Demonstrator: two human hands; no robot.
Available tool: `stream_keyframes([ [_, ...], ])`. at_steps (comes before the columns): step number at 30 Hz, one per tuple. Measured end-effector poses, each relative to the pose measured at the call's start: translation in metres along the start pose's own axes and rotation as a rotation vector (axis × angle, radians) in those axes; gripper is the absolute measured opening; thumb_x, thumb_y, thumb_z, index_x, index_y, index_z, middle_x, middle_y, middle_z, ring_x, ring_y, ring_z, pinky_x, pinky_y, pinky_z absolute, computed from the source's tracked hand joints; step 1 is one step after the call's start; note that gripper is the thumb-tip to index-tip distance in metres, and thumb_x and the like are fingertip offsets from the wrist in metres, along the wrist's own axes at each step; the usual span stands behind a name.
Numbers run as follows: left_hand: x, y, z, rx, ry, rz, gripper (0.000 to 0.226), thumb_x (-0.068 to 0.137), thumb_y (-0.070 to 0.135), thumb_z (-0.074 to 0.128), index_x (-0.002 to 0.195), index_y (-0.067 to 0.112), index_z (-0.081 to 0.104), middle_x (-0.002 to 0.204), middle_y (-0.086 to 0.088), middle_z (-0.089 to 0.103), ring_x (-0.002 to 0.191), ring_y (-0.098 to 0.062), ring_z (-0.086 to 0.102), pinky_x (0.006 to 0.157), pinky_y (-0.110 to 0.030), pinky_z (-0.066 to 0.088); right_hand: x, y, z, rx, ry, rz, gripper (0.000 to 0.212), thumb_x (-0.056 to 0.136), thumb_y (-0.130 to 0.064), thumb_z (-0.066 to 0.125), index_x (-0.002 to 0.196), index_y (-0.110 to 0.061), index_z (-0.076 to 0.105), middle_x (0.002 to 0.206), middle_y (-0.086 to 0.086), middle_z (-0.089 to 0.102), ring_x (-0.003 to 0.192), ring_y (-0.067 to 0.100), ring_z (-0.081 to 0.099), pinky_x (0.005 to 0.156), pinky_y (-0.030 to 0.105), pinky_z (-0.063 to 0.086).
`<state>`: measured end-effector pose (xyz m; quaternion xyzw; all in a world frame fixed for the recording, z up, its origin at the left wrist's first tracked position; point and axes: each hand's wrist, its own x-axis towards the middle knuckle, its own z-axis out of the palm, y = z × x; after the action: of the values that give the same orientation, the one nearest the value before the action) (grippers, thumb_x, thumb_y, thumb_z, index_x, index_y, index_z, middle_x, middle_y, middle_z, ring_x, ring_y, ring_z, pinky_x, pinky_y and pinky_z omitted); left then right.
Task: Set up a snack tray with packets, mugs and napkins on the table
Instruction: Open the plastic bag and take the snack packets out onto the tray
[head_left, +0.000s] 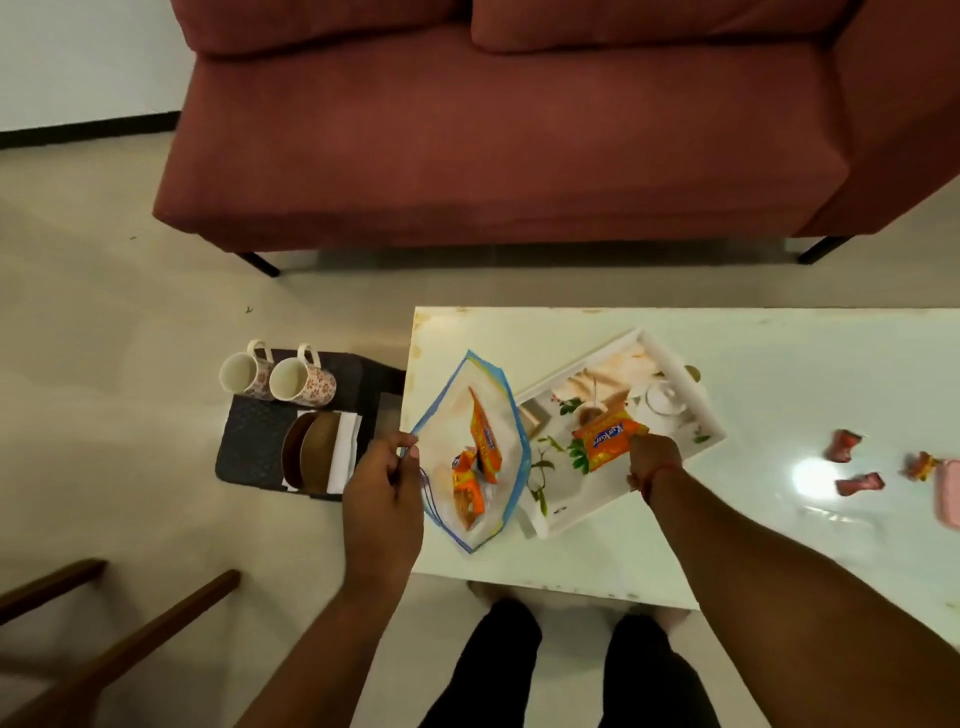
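Packets going from bag to tray

At frame centre, the left hand pinches the zip bag open while right hand fingers grip an orange packet over the tray; mugs wait left.

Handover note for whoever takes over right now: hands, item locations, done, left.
Left hand: pinching the clear zip bag open at the table's left end; orange packets remain inside.
Right hand: holding one orange packet over the white tray.
Tray sits angled on the white table.
Two mugs and napkins are on the dark stool off the table's left end, untouched.
Done: first packet reaching the tray.
Left: remaining packets, mugs, napkins.
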<state>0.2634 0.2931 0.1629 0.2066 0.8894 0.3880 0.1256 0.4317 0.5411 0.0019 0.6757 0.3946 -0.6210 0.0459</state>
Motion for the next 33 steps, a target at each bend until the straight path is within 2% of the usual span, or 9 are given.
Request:
stream_keyframes([
  [4, -0.003, -0.013, -0.004, 0.001, -0.06, 0.004, 0.029, 0.091, 0.051, 0.042, 0.105, 0.031, 0.06, 0.094, 0.007, 0.067, 0.085, -0.009, 0.067, 0.061, -0.005, 0.048, 0.001, 0.023, 0.02, 0.192, -0.018, 0.183, 0.022, 0.1, -0.006, 0.042, 0.118, -0.007, 0.055, 0.075, 0.011, 0.049, 0.062, 0.019, 0.048, 0.048, 0.026, 0.047],
  [8, -0.005, -0.013, -0.004, 0.038, -0.122, 0.03, 0.026, 0.092, 0.049, 0.042, 0.106, 0.035, 0.058, 0.1, 0.008, 0.066, 0.087, -0.011, 0.067, 0.064, -0.01, 0.052, -0.025, 0.022, 0.014, 0.023, -0.078, 0.162, 0.017, 0.097, -0.012, 0.054, 0.113, -0.008, 0.054, 0.097, 0.014, 0.06, 0.073, 0.021, 0.06, 0.058, 0.032, 0.049],
  [12, -0.008, 0.003, -0.004, 0.05, -0.169, 0.1, 0.023, 0.096, 0.036, 0.046, 0.109, 0.026, 0.062, 0.102, 0.011, 0.063, 0.09, -0.008, 0.064, 0.074, -0.016, 0.053, -0.076, -0.001, -0.01, -0.37, -0.165, -0.139, 0.025, 0.094, -0.012, 0.057, 0.119, -0.012, 0.051, 0.096, 0.016, 0.058, 0.074, 0.025, 0.057, 0.057, 0.027, 0.04],
  [15, -0.013, 0.019, -0.003, 0.039, -0.191, 0.153, 0.025, 0.095, 0.039, 0.044, 0.107, 0.026, 0.062, 0.101, 0.015, 0.061, 0.093, 0.006, 0.06, 0.074, -0.004, 0.046, -0.119, -0.021, -0.029, -0.738, -0.155, -0.561, 0.017, 0.095, -0.015, 0.055, 0.11, -0.015, 0.062, 0.102, 0.008, 0.066, 0.09, 0.023, 0.062, 0.069, 0.027, 0.043],
  [17, -0.018, 0.03, 0.001, 0.033, -0.211, 0.181, 0.021, 0.096, 0.035, 0.047, 0.106, 0.025, 0.063, 0.1, 0.016, 0.061, 0.097, 0.011, 0.057, 0.075, 0.0, 0.043, -0.156, -0.032, -0.036, -0.767, -0.104, -0.834, 0.016, 0.096, -0.013, 0.053, 0.102, -0.019, 0.067, 0.102, 0.001, 0.067, 0.092, 0.015, 0.06, 0.078, 0.026, 0.045],
  [21, -0.027, 0.054, 0.013, 0.039, -0.219, 0.233, 0.017, 0.098, 0.027, 0.05, 0.107, 0.023, 0.064, 0.104, 0.011, 0.066, 0.09, -0.004, 0.063, 0.077, -0.007, 0.047, -0.216, -0.04, -0.031, -0.832, -0.184, -1.138, 0.021, 0.096, -0.013, 0.052, 0.109, -0.019, 0.067, 0.111, 0.001, 0.064, 0.101, 0.015, 0.057, 0.091, 0.028, 0.047],
  [24, -0.036, 0.078, 0.022, 0.055, -0.187, 0.311, 0.014, 0.098, 0.021, 0.053, 0.106, 0.023, 0.064, 0.102, 0.01, 0.067, 0.088, -0.004, 0.062, 0.078, -0.013, 0.05, -0.224, -0.039, -0.014, -1.177, -0.25, -1.055, 0.029, 0.094, -0.009, 0.052, 0.119, -0.012, 0.064, 0.124, 0.015, 0.055, 0.114, 0.031, 0.056, 0.098, 0.038, 0.045],
  [28, -0.047, 0.108, 0.036, 0.065, -0.151, 0.367, 0.015, 0.098, 0.02, 0.053, 0.106, 0.024, 0.065, 0.101, 0.011, 0.066, 0.087, -0.001, 0.06, 0.078, -0.005, 0.044, -0.208, -0.057, -0.005, -1.403, -0.082, -0.74, 0.037, 0.099, -0.024, 0.049, 0.132, -0.007, 0.051, 0.137, 0.023, 0.049, 0.128, 0.038, 0.045, 0.105, 0.039, 0.041],
  [33, -0.056, 0.138, 0.052, 0.061, -0.081, 0.382, 0.013, 0.098, 0.024, 0.052, 0.105, 0.024, 0.064, 0.099, 0.014, 0.064, 0.085, 0.01, 0.056, 0.076, 0.002, 0.041, -0.186, -0.08, -0.034, -1.276, -0.019, -0.681, 0.041, 0.095, -0.028, 0.057, 0.127, -0.003, 0.055, 0.135, 0.02, 0.052, 0.124, 0.034, 0.05, 0.105, 0.037, 0.04],
])
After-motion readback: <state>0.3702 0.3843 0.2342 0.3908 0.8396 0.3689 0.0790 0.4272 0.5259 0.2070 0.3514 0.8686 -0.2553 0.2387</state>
